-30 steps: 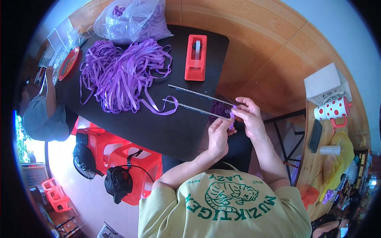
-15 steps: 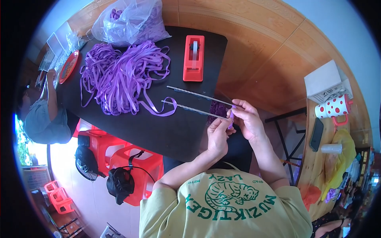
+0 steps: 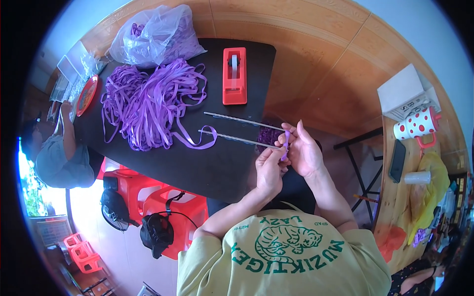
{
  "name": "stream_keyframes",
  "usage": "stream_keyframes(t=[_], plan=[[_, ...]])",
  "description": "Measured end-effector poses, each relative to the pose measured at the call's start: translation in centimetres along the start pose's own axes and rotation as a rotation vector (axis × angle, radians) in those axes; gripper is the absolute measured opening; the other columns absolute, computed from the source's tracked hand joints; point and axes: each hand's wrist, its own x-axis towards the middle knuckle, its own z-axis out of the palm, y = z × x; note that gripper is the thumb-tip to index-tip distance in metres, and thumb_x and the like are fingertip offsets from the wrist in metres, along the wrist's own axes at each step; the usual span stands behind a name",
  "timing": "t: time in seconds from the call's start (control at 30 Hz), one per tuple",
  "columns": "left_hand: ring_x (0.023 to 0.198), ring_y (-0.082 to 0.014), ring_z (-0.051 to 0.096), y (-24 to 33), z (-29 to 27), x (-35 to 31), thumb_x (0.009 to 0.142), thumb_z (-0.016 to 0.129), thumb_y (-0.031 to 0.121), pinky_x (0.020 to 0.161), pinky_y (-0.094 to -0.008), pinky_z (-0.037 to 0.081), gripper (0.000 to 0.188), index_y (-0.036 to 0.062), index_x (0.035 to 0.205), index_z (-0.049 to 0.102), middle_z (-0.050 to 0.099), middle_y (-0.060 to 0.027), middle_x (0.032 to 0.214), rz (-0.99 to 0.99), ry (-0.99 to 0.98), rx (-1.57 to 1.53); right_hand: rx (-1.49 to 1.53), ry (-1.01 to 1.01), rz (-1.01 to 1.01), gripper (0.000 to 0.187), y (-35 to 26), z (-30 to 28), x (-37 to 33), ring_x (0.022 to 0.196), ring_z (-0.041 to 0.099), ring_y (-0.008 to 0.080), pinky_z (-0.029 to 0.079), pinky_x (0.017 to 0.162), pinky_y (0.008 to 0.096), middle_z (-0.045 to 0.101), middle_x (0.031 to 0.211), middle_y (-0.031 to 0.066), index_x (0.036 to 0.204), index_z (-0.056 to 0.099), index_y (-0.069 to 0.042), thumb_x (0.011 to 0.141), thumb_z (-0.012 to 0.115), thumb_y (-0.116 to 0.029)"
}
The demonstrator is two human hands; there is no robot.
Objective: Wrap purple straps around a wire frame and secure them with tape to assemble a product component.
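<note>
Wood floor runs under and behind a black table (image 3: 197, 163), w/ a wooden side bench (image 3: 395, 197) at right edge. On the table, biggest first: a loose heap of purple ribbon (image 3: 148, 106), glossy flat strips tangled w/ loops spilling toward us; behind it a clear bag (image 3: 153, 34) holding more purple; a red tape dispenser (image 3: 234, 75) lying lengthwise just right of the heap; a red plate (image 3: 87, 93) at the far left corner. Red stools (image 3: 168, 202) sit under the table's left side, a dark bag (image 3: 157, 232) by them. Another person (image 3: 61, 148) in grey is at the left end.

Near the table's front right corner we hold two thin metal rods (image 3: 242, 129), roughly parallel, slightly apart, tips pointing left over the tabletop. A ribbon strip (image 3: 197, 140) loops from the heap under the nearer rod. A dark purple woven patch (image 3: 269, 134) sits btwn the rods at our end.

Our left hand (image 3: 269, 170) is curled, thumb & forefinger pinched on the nearer rod's end. Our right hand (image 3: 303, 153) is half closed, fingers pinching a short purple piece (image 3: 286, 143) that stands upright btwn both hands, touching the rods' ends.

On the bench: white box (image 3: 402, 98), red-dotted mug (image 3: 414, 129), phone (image 3: 397, 160).
</note>
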Motion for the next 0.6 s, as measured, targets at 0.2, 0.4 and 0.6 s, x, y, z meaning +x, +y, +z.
stream_keyframes(t=[0.2, 0.4, 0.6], plan=[[0.066, -0.0126, 0.054, 0.4, 0.1, -0.3, 0.088, 0.056, 0.006, 0.067, -0.0263, 0.045, 0.016, 0.0042, 0.073, 0.061, 0.058, -0.0045, 0.072, -0.033, -0.015, -0.034, -0.024, -0.029, 0.014, 0.045, -0.3, -0.7, -0.3, 0.089, 0.061, 0.0237, 0.047, 0.081, 0.0343, 0.063, 0.092, 0.0116, 0.117, 0.051, -0.008, 0.097, 0.041, -0.048], [0.068, -0.0130, 0.056, 0.4, 0.3, -0.5, 0.088, 0.056, 0.006, 0.068, -0.0259, 0.046, 0.014, 0.0043, 0.075, 0.061, 0.060, -0.0048, 0.073, -0.002, -0.018, -0.009, -0.160, 0.041, -0.049, 0.045, -0.6, -0.9, -0.5, 0.094, 0.061, 0.0233, 0.045, 0.085, 0.0341, 0.064, 0.103, 0.0142, 0.120, 0.050, -0.008, 0.096, 0.044, -0.045], [0.051, -0.0073, 0.049, 0.0, 0.3, 0.0, 0.087, 0.059, 0.008, 0.042, -0.0215, 0.039, 0.006, 0.0058, 0.086, 0.065, 0.060, -0.0008, 0.070, 0.083, -0.020, -0.001, -0.846, -0.012, -0.550, 0.019, -3.1, -2.3, 1.1, 0.118, 0.049, 0.0265, 0.033, 0.103, 0.0388, 0.051, 0.130, 0.0165, 0.107, 0.063, -0.005, 0.092, 0.056, -0.013]])
